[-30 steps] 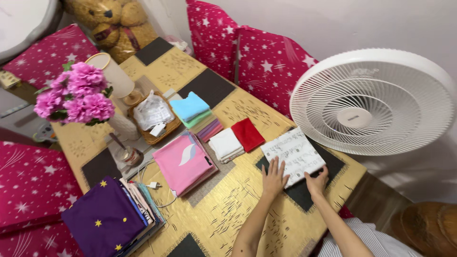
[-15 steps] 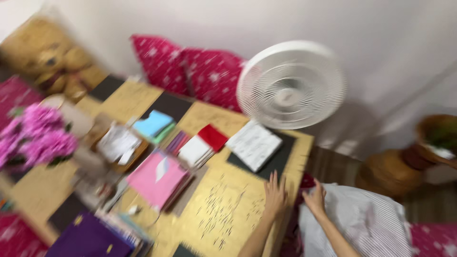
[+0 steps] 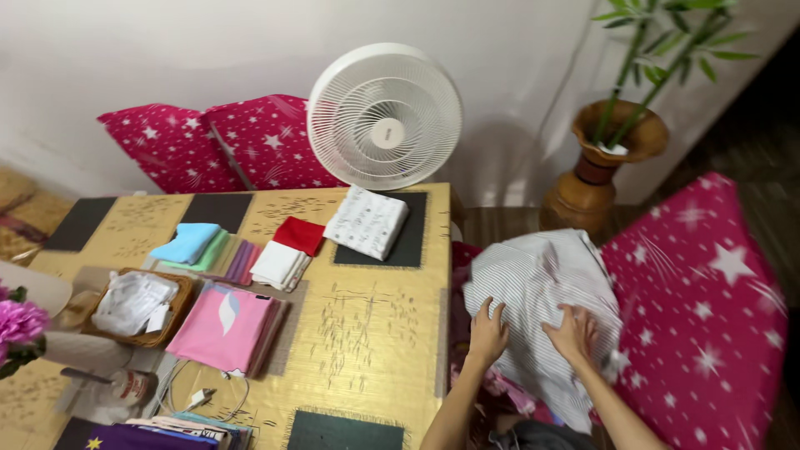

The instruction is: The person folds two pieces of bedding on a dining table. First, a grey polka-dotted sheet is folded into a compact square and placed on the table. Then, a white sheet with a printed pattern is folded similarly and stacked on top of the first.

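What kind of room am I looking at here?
Probably a home living room: a low table stacked with folded cloths, star-print floor cushions around it, a white fan, and a potted plant.
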